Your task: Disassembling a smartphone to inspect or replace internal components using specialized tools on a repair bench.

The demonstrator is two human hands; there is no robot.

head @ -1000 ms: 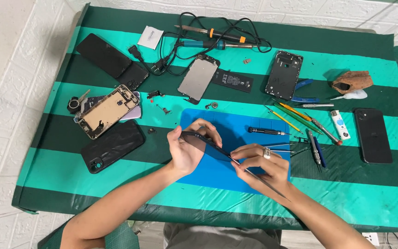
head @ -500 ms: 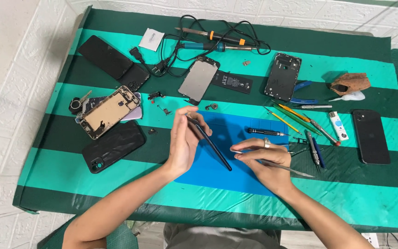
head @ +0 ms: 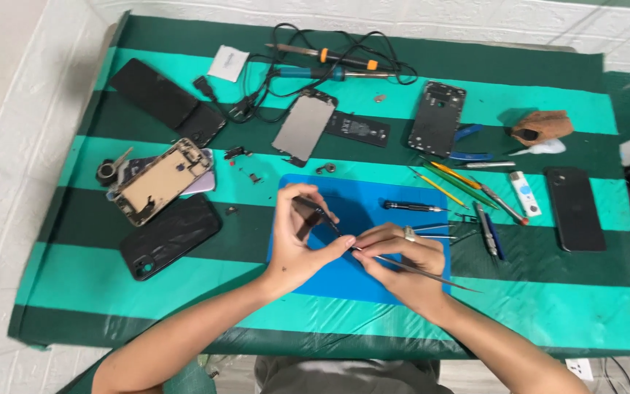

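My left hand (head: 294,244) grips a thin dark phone part (head: 313,213) edge-on above the blue work mat (head: 344,286). My right hand (head: 402,264), with a ring on one finger, holds metal tweezers (head: 421,271). The tweezer tips meet the lower end of the dark part, where the fingers of both hands come together. A small black screwdriver (head: 413,207) lies on the mat just beyond my right hand.
On the green striped cloth lie an opened phone body (head: 158,181), a black case (head: 169,237), a black phone (head: 153,91), a display panel (head: 304,128), a battery (head: 359,128), a rear housing (head: 437,117), soldering irons (head: 329,62), hand tools (head: 475,186) and another black phone (head: 574,208).
Half a second ago my hands were apart, the right one flat on the mat. Now they have closed together, and the tweezers touch the dark part in my left hand.
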